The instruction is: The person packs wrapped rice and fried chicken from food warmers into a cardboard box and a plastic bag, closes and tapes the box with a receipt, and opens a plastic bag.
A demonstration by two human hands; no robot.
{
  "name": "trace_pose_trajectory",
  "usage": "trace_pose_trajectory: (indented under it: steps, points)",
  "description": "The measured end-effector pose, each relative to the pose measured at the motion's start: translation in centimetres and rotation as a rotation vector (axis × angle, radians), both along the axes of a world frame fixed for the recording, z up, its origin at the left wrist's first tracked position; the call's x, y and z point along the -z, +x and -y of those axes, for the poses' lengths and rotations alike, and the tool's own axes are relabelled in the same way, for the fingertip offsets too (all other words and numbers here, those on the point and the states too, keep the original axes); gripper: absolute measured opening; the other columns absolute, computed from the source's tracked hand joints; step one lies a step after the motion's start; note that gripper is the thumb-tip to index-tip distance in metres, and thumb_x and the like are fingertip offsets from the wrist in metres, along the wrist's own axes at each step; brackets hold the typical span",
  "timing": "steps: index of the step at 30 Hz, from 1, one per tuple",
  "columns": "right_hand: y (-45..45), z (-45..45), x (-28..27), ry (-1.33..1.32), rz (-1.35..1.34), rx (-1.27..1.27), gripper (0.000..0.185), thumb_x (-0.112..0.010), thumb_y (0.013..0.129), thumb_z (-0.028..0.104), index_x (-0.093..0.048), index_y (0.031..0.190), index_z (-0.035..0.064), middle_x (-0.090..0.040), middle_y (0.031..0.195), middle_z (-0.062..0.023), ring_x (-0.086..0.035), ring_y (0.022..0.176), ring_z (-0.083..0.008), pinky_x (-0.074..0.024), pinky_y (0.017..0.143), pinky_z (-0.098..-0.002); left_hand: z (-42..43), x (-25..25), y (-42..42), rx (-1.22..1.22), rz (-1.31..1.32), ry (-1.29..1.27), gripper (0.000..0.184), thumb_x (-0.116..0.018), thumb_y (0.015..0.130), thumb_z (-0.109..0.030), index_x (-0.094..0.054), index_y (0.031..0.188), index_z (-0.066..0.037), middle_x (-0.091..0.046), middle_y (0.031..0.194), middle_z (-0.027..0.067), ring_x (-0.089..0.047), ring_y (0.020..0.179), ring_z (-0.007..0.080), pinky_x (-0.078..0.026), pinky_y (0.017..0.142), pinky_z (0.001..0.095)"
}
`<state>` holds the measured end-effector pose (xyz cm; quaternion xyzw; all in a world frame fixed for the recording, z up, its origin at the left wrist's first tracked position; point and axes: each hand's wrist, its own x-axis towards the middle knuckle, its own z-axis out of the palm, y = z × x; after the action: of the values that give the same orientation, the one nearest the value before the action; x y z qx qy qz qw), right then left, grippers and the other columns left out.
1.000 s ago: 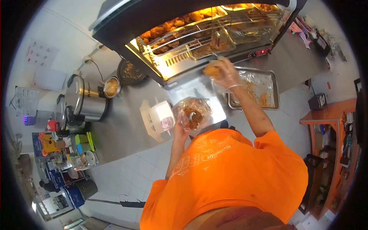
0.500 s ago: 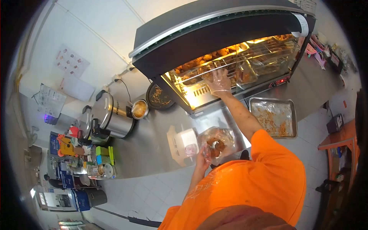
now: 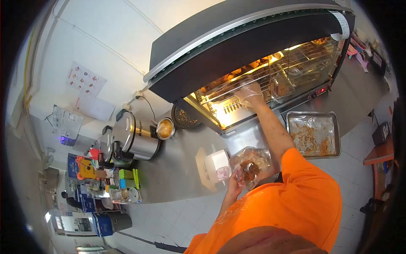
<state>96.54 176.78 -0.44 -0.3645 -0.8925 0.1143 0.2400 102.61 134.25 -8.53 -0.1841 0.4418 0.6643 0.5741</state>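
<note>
My left hand [image 3: 235, 183], in a thin clear glove, is closed on the edge of a clear plastic bag [image 3: 263, 157]. Brown fried pieces [image 3: 250, 168] lie inside the bag, which is held above the front of the counter. My right hand [image 3: 251, 95], also in a clear plastic glove, reaches into the lit food warmer [image 3: 253, 46]. It is at a wire rack, near a row of browned fried food [image 3: 230, 76]. Its fingertips are blurred and partly hidden by the rack and glove, so their grip is unclear.
A metal tray [image 3: 313, 134] with crumbs sits to the right on the steel counter [image 3: 177, 169]. An opened cardboard box [image 3: 212, 169] lies left of the bag. A large cooker [image 3: 137, 135], a small bowl [image 3: 165, 128] and a dark round pan [image 3: 186, 115] stand further left.
My right hand has drawn slightly down and its fingers look less spread. My left hand still holds the bag. The whole view has shifted, so surroundings appear further right and lower.
</note>
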Motion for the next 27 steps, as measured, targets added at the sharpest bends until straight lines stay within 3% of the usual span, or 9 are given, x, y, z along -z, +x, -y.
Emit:
trace_pose_trajectory:
  steps: [7,11,16,17,20,22,25,26,27]
  points:
    - [0.9,0.4,-4.8,-0.192,0.065,-0.004,0.059,-0.062,0.087,0.043,-0.052,0.138,0.014,-0.054,0.139,-0.0082,-0.056,0.122,-0.0293,-0.0476,0.101,-0.0407,-1.1,1.1,-0.2,0.047,-0.002,-0.039,0.023,-0.052,0.102,-0.037,-0.062,0.119,-0.024,-0.056,0.084,-0.0139,-0.046,0.061,0.0,-0.029,0.039,0.0155]
    - [-0.1,1.3,-5.0,-0.166,0.117,0.06,0.052,-0.062,0.088,0.038,-0.055,0.134,0.0138,-0.06,0.131,-0.0076,-0.059,0.117,-0.028,-0.0494,0.099,-0.0388,-0.3,3.0,-1.0,0.09,0.048,0.161,0.023,-0.055,0.101,-0.037,-0.062,0.119,-0.024,-0.056,0.084,-0.0126,-0.046,0.061,0.0005,-0.029,0.04,0.0162]
    - [-0.2,1.3,-5.7,-0.166,0.147,0.055,0.045,-0.062,0.09,0.033,-0.058,0.13,0.0134,-0.067,0.122,-0.0068,-0.064,0.11,-0.0264,-0.0516,0.095,-0.0365,0.1,0.9,0.4,0.039,-0.065,-0.026,0.022,-0.055,0.101,-0.036,-0.063,0.117,-0.022,-0.058,0.087,-0.0123,-0.045,0.063,0.002,-0.026,0.045,0.0154]
    - [-0.4,1.4,-5.7,-0.18,0.068,0.066,0.043,-0.062,0.09,0.032,-0.058,0.129,0.0133,-0.068,0.12,-0.0066,-0.064,0.109,-0.0261,-0.0521,0.094,-0.036,0.4,1.7,0.3,0.05,-0.03,0.011,0.023,-0.055,0.101,-0.035,-0.063,0.117,-0.022,-0.058,0.087,-0.0123,-0.044,0.063,0.0019,-0.026,0.045,0.0155]
    - [-3.9,-0.1,0.2,-0.559,-1.089,0.024,0.034,-0.069,0.084,0.028,-0.063,0.111,0.0077,-0.07,0.104,-0.004,-0.066,0.096,-0.0234,-0.0539,0.088,-0.0367,0.8,2.6,0.4,0.053,0.037,0.025,0.021,-0.061,0.098,-0.034,-0.064,0.113,-0.02,-0.059,0.086,-0.0128,-0.045,0.062,0.0008,-0.026,0.044,0.015]
    - [-5.7,-1.8,3.6,-0.425,-1.108,0.08,0.036,-0.069,0.084,0.031,-0.064,0.113,0.0091,-0.068,0.112,-0.0076,-0.064,0.102,-0.0239,-0.0538,0.084,-0.0399,0.6,2.4,0.2,0.046,0.037,0.011,0.023,-0.061,0.098,-0.033,-0.063,0.116,-0.02,-0.06,0.089,-0.0132,-0.046,0.062,0.0011,-0.026,0.044,0.0153]
    - [-2.9,3.3,-2.6,-0.037,-0.411,0.601,0.05,-0.068,0.084,0.043,-0.063,0.123,0.0114,-0.064,0.121,-0.0138,-0.059,0.112,-0.0316,-0.0525,0.089,-0.0427,0.5,2.7,-0.2,0.012,0.066,0.036,0.026,-0.059,0.099,-0.031,-0.062,0.122,-0.02,-0.064,0.095,-0.0138,-0.046,0.063,0.0021,-0.028,0.045,0.0158]
    - [-3.8,3.6,-2.5,-0.185,-0.571,0.65,0.055,-0.073,0.081,0.043,-0.062,0.124,0.0117,-0.064,0.122,-0.0124,-0.059,0.113,-0.0314,-0.0534,0.09,-0.0422,0.3,2.3,-0.2,0.008,0.065,0.036,0.026,-0.059,0.099,-0.031,-0.062,0.122,-0.02,-0.064,0.096,-0.0139,-0.046,0.063,0.0023,-0.028,0.045,0.0157]
    - [-3.8,3.9,-2.1,-0.192,-0.422,0.642,0.061,-0.074,0.08,0.046,-0.058,0.129,0.0127,-0.06,0.129,-0.0121,-0.056,0.119,-0.032,-0.0531,0.094,-0.0437,0.4,2.0,0.0,0.002,0.065,0.036,0.026,-0.059,0.099,-0.03,-0.062,0.123,-0.02,-0.064,0.097,-0.0139,-0.046,0.063,0.0025,-0.028,0.045,0.0157]
